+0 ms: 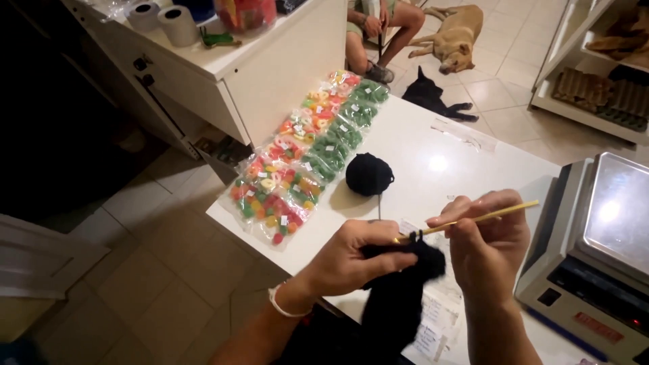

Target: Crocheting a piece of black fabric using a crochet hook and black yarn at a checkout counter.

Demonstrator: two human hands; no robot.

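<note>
The white counter [433, 145] is carrying a grey metal-topped scale [595, 250] at its right edge and clear bags of coloured sweets [304, 155] along its left edge. Near the front edge, the left hand [355, 257] is pinching black knitted fabric [399, 290], while the right hand [490, 243] is closing around a thin wooden hook [473, 220]. A black yarn ball [369, 174] is sitting mid-counter.

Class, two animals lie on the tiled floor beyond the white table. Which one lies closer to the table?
The black animal, right at the white table far edge; the tan dog lies farther back.
</note>
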